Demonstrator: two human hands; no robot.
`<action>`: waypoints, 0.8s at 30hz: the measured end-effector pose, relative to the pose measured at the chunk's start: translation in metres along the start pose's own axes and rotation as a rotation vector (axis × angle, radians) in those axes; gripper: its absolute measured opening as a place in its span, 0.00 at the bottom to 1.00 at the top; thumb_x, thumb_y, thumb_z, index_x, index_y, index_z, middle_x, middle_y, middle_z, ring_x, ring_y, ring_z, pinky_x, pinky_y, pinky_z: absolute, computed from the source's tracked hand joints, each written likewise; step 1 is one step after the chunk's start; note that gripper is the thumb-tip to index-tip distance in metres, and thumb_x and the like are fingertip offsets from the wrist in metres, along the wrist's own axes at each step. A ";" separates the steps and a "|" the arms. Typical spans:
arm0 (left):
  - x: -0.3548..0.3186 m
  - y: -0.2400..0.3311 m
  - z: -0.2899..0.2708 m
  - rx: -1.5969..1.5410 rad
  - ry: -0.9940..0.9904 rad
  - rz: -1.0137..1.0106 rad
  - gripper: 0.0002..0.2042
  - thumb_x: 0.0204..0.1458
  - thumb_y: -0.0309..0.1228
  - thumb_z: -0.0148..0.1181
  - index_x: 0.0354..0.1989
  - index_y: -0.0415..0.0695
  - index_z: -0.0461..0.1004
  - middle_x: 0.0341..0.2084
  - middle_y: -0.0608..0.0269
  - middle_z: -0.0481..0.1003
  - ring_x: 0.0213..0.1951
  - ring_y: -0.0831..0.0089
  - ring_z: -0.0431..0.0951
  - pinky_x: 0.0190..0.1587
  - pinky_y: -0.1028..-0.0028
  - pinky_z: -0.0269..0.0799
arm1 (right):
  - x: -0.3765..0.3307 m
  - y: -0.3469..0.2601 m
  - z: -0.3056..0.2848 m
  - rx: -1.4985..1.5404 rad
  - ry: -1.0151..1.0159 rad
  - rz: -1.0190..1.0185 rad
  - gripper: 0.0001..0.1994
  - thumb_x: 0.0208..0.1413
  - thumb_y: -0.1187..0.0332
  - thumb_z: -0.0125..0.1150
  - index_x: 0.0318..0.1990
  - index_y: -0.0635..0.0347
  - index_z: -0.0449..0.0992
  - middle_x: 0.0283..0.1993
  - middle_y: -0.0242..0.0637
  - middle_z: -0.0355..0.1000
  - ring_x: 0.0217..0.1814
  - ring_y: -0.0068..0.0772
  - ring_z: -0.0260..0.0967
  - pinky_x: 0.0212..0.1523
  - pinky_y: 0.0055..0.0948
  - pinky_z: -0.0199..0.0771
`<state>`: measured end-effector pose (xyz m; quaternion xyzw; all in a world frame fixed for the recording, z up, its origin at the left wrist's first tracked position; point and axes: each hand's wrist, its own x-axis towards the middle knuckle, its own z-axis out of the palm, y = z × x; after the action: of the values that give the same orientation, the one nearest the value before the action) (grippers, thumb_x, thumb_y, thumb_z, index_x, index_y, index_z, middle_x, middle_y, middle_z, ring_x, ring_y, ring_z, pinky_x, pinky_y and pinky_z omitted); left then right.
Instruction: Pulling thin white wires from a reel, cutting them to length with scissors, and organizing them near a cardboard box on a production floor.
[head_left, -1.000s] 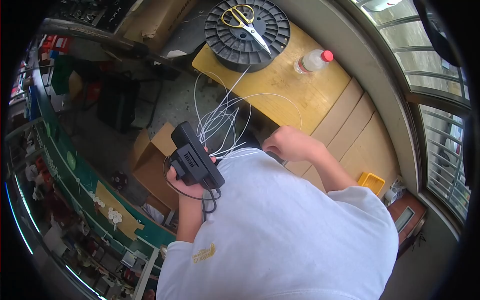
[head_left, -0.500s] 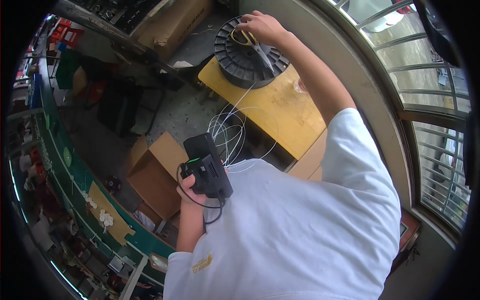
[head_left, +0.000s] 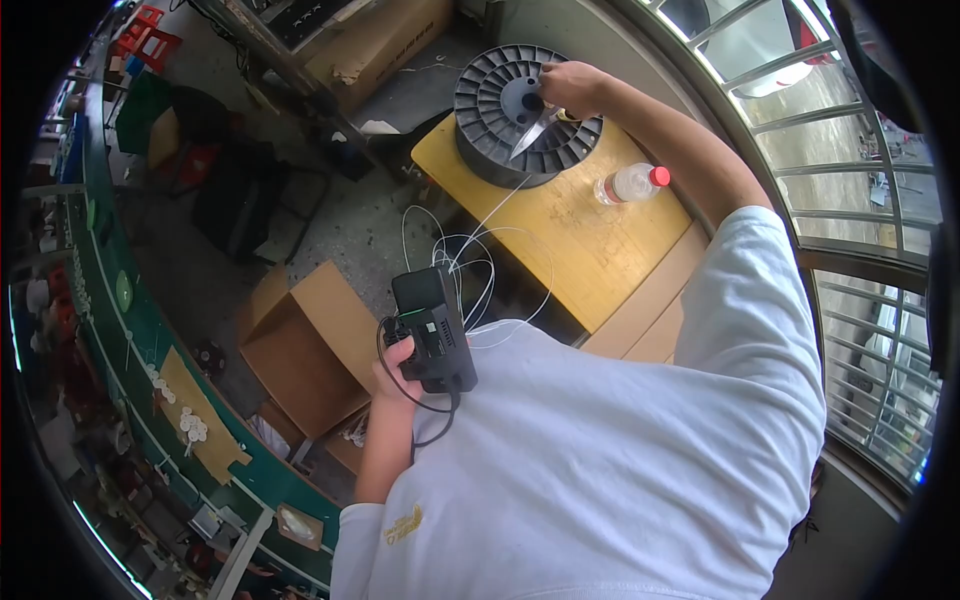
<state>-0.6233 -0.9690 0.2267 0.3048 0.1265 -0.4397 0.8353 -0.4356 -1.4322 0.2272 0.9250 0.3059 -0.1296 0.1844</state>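
Note:
My left hand (head_left: 392,372) is closed around a black box-shaped device (head_left: 440,335) with a black cord, its thumb pressed to the side; the other fingers are mostly hidden behind the device. Loose loops of thin white cable (head_left: 490,272) spread just beyond it and run up to a large black spool (head_left: 480,150). That spool lies flat on a yellow table (head_left: 590,275). Over its upper face, my right hand (head_left: 575,88) is closed on scissors (head_left: 536,134), blades pointing down-left, yellow handle mostly covered. Its fingertips are close to the spool's hub.
A clear bottle with a red cap (head_left: 632,184) stands on the table beside my right forearm. Left of the device, an open cardboard box (head_left: 300,350) sits on the floor. A long green bench (head_left: 140,340) curves along the left. Barred windows (head_left: 850,115) line the right.
My right hand has lifted the scissors' handle and swung it to the right, so the blades now point down-left. The view has shifted, and the bottle shows fully beside the arm.

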 end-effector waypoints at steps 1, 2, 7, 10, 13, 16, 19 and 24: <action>0.002 0.000 -0.002 0.012 0.001 -0.004 0.37 0.40 0.42 0.62 0.58 0.32 0.63 0.47 0.39 0.72 0.46 0.46 0.76 0.53 0.51 0.71 | -0.007 -0.007 -0.010 0.085 -0.033 0.028 0.14 0.33 0.73 0.66 0.33 0.59 0.75 0.39 0.37 0.74 0.47 0.39 0.68 0.45 0.33 0.74; 0.002 -0.001 -0.004 0.025 0.004 -0.013 0.36 0.40 0.42 0.62 0.58 0.32 0.63 0.47 0.40 0.72 0.46 0.47 0.76 0.53 0.51 0.71 | -0.015 -0.013 -0.015 0.175 -0.068 0.059 0.14 0.33 0.74 0.66 0.33 0.60 0.74 0.35 0.39 0.74 0.44 0.41 0.69 0.44 0.34 0.74; 0.009 0.003 -0.011 0.066 -0.016 -0.036 0.35 0.41 0.42 0.61 0.57 0.33 0.64 0.47 0.41 0.73 0.46 0.48 0.76 0.52 0.53 0.71 | -0.056 -0.058 -0.020 0.432 0.089 0.421 0.13 0.40 0.71 0.63 0.35 0.63 0.71 0.27 0.47 0.73 0.32 0.52 0.73 0.34 0.44 0.74; 0.011 0.005 -0.012 0.066 -0.028 -0.040 0.34 0.42 0.42 0.60 0.57 0.33 0.64 0.47 0.41 0.73 0.45 0.49 0.77 0.51 0.53 0.72 | -0.084 -0.109 -0.021 0.586 0.229 0.583 0.15 0.41 0.65 0.67 0.33 0.63 0.70 0.24 0.46 0.72 0.30 0.50 0.73 0.33 0.42 0.72; 0.010 0.007 -0.026 0.027 0.014 -0.049 0.34 0.43 0.41 0.60 0.57 0.34 0.64 0.47 0.41 0.73 0.45 0.48 0.77 0.51 0.52 0.73 | -0.116 -0.162 -0.033 1.060 0.192 0.639 0.18 0.42 0.58 0.70 0.33 0.61 0.71 0.19 0.41 0.70 0.23 0.42 0.69 0.26 0.36 0.66; 0.009 0.009 -0.035 0.003 0.090 0.013 0.33 0.44 0.42 0.59 0.58 0.34 0.63 0.46 0.43 0.73 0.45 0.48 0.77 0.50 0.52 0.73 | -0.140 -0.212 -0.024 1.000 0.167 0.686 0.20 0.41 0.55 0.72 0.29 0.62 0.71 0.16 0.38 0.68 0.18 0.36 0.65 0.23 0.32 0.61; 0.006 0.012 -0.044 -0.008 0.073 -0.009 0.33 0.45 0.41 0.59 0.58 0.34 0.63 0.46 0.44 0.73 0.45 0.48 0.77 0.50 0.52 0.73 | -0.147 -0.235 -0.013 1.093 -0.156 0.787 0.22 0.41 0.51 0.72 0.26 0.63 0.72 0.17 0.37 0.67 0.19 0.35 0.63 0.25 0.33 0.62; 0.009 0.010 -0.042 0.034 0.072 -0.032 0.32 0.44 0.40 0.59 0.57 0.34 0.64 0.46 0.44 0.73 0.44 0.48 0.77 0.49 0.52 0.73 | -0.142 -0.249 0.032 1.309 -0.206 0.888 0.28 0.47 0.42 0.65 0.24 0.64 0.72 0.17 0.37 0.66 0.20 0.32 0.63 0.25 0.31 0.63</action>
<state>-0.6079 -0.9442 0.1934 0.3325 0.1538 -0.4440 0.8177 -0.7034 -1.3340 0.1837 0.8642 -0.2482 -0.2820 -0.3346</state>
